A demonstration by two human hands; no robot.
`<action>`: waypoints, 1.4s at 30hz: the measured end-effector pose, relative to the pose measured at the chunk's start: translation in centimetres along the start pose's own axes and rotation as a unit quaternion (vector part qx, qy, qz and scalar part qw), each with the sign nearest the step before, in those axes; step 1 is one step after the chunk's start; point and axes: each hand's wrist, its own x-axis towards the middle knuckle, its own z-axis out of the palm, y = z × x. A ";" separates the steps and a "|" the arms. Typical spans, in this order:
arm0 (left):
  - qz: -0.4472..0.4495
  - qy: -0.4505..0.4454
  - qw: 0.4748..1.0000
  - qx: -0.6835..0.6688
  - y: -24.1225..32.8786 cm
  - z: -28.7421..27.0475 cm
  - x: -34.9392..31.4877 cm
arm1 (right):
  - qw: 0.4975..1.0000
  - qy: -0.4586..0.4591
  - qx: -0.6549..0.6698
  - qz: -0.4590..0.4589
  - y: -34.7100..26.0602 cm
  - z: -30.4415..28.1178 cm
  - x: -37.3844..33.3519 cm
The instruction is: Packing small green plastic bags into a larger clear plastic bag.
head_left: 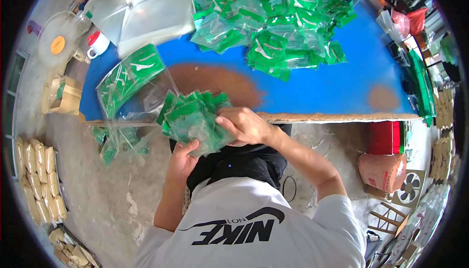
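Clear film sleeves with green inserts form the stack (195, 121) you grip at the tabletop (312, 92) edge: left hand (183, 160) cupped beneath, right hand (244, 125) clenched over the top. Slick film may fan out and slide floorward. Beyond, the loose bag (129, 80) overhanging the edge could follow.

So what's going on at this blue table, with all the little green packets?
A person holds a stack of small green packets in clear sleeves with both hands at the near edge of the blue table. The left hand supports it from below; the right hand grips it from above. A big heap of packets lies further back, and a larger clear bag of them sits to the left.
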 end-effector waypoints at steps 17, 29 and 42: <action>-0.058 -0.099 0.990 -0.087 -1.6 -2.4 -0.4 | 0.906 0.421 0.006 0.043 2.4 -1.0 -2.0; -0.025 -0.063 0.994 -0.085 -2.2 -1.2 0.7 | 0.956 0.204 -0.057 0.200 -0.7 -2.1 -1.1; 0.016 -0.158 0.984 -0.079 -0.4 -2.3 -1.5 | 0.954 0.270 0.001 0.131 -0.4 2.1 -3.1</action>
